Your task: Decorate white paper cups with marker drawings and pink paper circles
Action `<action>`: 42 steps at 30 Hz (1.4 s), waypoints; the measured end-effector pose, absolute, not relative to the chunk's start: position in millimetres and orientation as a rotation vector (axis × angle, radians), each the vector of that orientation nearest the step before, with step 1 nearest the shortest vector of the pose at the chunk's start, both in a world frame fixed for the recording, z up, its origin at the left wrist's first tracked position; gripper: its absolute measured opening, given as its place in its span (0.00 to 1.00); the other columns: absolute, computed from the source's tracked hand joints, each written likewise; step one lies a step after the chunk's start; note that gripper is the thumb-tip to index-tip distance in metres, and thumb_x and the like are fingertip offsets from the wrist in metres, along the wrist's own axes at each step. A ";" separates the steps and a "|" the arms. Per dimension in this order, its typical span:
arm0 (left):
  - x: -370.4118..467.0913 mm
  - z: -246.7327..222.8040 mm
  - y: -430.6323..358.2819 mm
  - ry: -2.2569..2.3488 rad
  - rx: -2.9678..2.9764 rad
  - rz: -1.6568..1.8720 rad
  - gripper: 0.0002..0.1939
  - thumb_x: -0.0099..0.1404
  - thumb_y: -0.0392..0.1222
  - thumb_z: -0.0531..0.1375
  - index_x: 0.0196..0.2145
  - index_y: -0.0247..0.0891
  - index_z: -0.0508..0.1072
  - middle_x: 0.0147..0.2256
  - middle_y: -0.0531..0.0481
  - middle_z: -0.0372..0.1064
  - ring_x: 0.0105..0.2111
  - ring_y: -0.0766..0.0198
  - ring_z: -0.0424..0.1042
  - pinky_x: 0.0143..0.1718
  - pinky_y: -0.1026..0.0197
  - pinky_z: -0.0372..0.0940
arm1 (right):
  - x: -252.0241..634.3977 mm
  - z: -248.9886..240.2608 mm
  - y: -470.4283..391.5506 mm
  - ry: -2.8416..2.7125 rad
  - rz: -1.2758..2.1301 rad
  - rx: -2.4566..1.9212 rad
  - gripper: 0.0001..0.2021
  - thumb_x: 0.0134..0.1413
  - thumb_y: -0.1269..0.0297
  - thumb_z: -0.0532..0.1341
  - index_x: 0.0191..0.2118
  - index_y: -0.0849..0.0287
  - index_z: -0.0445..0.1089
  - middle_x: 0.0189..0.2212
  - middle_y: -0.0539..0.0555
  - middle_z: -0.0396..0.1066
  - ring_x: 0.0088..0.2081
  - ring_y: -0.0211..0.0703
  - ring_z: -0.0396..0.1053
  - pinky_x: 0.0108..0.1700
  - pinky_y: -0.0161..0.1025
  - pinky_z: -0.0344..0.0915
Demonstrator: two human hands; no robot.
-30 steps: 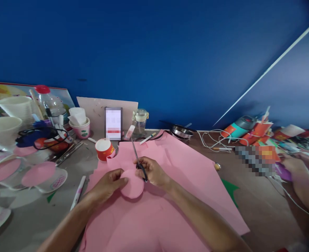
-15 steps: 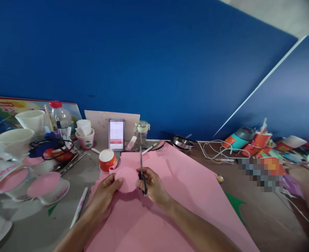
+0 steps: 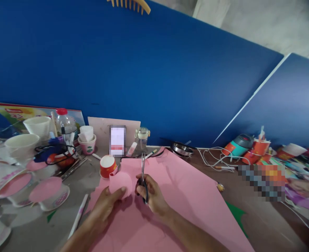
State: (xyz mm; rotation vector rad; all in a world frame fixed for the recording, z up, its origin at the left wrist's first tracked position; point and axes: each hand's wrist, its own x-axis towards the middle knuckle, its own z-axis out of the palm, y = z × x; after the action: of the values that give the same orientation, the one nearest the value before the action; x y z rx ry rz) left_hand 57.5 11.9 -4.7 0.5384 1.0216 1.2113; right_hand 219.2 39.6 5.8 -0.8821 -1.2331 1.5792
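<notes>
Between thumb and fingers, my left hand (image 3: 107,204) pinches a round pink paper piece (image 3: 123,182). A pair of black-handled scissors (image 3: 143,175) is in my right hand (image 3: 152,194), blades pointing up and away from me, just right of the disc and apart from it. Under both hands lies a large pink paper sheet (image 3: 185,196). A red paper cup (image 3: 107,167) stands at the sheet's back left edge, right behind the disc.
White bowls with pink discs (image 3: 46,189) crowd the left, near a bottle (image 3: 65,124) and stacked cups (image 3: 37,127). A phone (image 3: 117,140) and a glass jar (image 3: 141,140) stand behind. Cables, red cups (image 3: 260,147) and another person's hand (image 3: 305,190) are at right.
My left hand has moved the pink disc left, away from the scissors, and turned it. The scissors' blades now show a small gap. The camera view has tilted up slightly.
</notes>
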 end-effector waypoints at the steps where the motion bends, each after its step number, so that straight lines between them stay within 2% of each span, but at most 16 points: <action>1: 56.7 -3.6 12.5 1.020 0.511 1.260 0.13 0.46 0.43 0.72 0.24 0.33 0.74 0.21 0.51 0.71 0.20 0.67 0.66 0.24 0.66 0.63 | 219.0 6.8 38.6 -1.253 1.582 -0.871 0.22 0.44 0.50 0.69 0.42 0.57 0.66 0.24 0.46 0.61 0.25 0.34 0.59 0.29 0.32 0.55; 4: 54.9 1.0 12.2 1.030 0.459 1.375 0.13 0.45 0.42 0.72 0.24 0.34 0.74 0.21 0.53 0.70 0.22 0.68 0.66 0.24 0.67 0.63 | 217.1 8.1 34.5 -1.341 1.579 -0.851 0.26 0.46 0.44 0.66 0.45 0.57 0.66 0.22 0.45 0.59 0.24 0.35 0.57 0.27 0.33 0.53; 7: 55.3 1.9 10.2 1.027 0.448 1.417 0.12 0.48 0.42 0.71 0.23 0.35 0.73 0.20 0.54 0.69 0.22 0.68 0.65 0.25 0.67 0.62 | 213.0 5.7 28.7 -1.413 1.594 -0.863 0.25 0.46 0.42 0.65 0.43 0.57 0.66 0.21 0.45 0.56 0.22 0.33 0.51 0.25 0.32 0.49; 15: 60.4 -9.7 12.7 0.992 0.460 1.466 0.14 0.50 0.44 0.70 0.21 0.33 0.72 0.19 0.52 0.68 0.21 0.67 0.65 0.24 0.65 0.63 | 206.1 0.8 15.8 -1.591 1.579 -0.940 0.21 0.49 0.46 0.65 0.38 0.58 0.65 0.21 0.44 0.56 0.21 0.31 0.50 0.24 0.32 0.49; 21: 64.2 -11.4 10.2 1.012 0.496 1.443 0.13 0.53 0.46 0.68 0.23 0.33 0.73 0.20 0.50 0.69 0.22 0.64 0.67 0.27 0.62 0.64 | 205.7 -6.4 14.1 -1.690 1.513 -0.943 0.15 0.54 0.52 0.62 0.39 0.59 0.67 0.25 0.47 0.61 0.23 0.31 0.51 0.24 0.32 0.50; 25: 65.4 -9.8 6.1 1.048 0.563 1.413 0.14 0.55 0.48 0.66 0.22 0.33 0.72 0.21 0.49 0.69 0.22 0.64 0.67 0.27 0.62 0.63 | 204.2 -2.0 13.1 -1.686 1.520 -0.956 0.14 0.52 0.55 0.63 0.39 0.60 0.67 0.25 0.48 0.62 0.23 0.32 0.52 0.25 0.32 0.51; 31: 65.2 -10.0 4.2 1.094 0.601 1.406 0.15 0.56 0.50 0.65 0.23 0.34 0.73 0.21 0.49 0.70 0.22 0.63 0.66 0.27 0.62 0.62 | 202.9 6.9 11.8 -1.663 1.495 -0.928 0.16 0.51 0.50 0.63 0.36 0.59 0.67 0.25 0.48 0.62 0.24 0.33 0.53 0.25 0.33 0.52; 34: 65.1 -11.4 5.2 1.135 0.601 1.409 0.16 0.56 0.51 0.64 0.21 0.35 0.72 0.20 0.51 0.67 0.21 0.63 0.65 0.27 0.62 0.62 | 203.2 6.2 11.1 -1.643 1.517 -0.951 0.19 0.51 0.47 0.63 0.37 0.59 0.68 0.23 0.47 0.59 0.23 0.33 0.51 0.25 0.32 0.52; 37: 65.3 -12.5 5.2 1.166 0.611 1.415 0.16 0.57 0.52 0.64 0.21 0.36 0.71 0.17 0.52 0.65 0.20 0.63 0.64 0.28 0.62 0.62 | 203.5 3.8 10.7 -1.652 1.522 -0.958 0.19 0.51 0.47 0.64 0.37 0.59 0.68 0.22 0.46 0.57 0.23 0.33 0.51 0.26 0.33 0.51; 42: 66.2 -11.5 2.8 1.175 0.639 1.381 0.16 0.58 0.52 0.63 0.23 0.36 0.72 0.22 0.49 0.69 0.23 0.62 0.66 0.27 0.62 0.61 | 202.9 1.8 11.1 -1.685 1.490 -0.952 0.18 0.52 0.48 0.63 0.38 0.59 0.67 0.24 0.47 0.59 0.24 0.34 0.52 0.26 0.34 0.52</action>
State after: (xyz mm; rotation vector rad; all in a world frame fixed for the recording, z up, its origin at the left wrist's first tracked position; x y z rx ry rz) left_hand 66.2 2.8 -11.5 0.6387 1.1745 1.3813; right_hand 202.9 11.1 1.8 -0.9524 -1.6854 1.4903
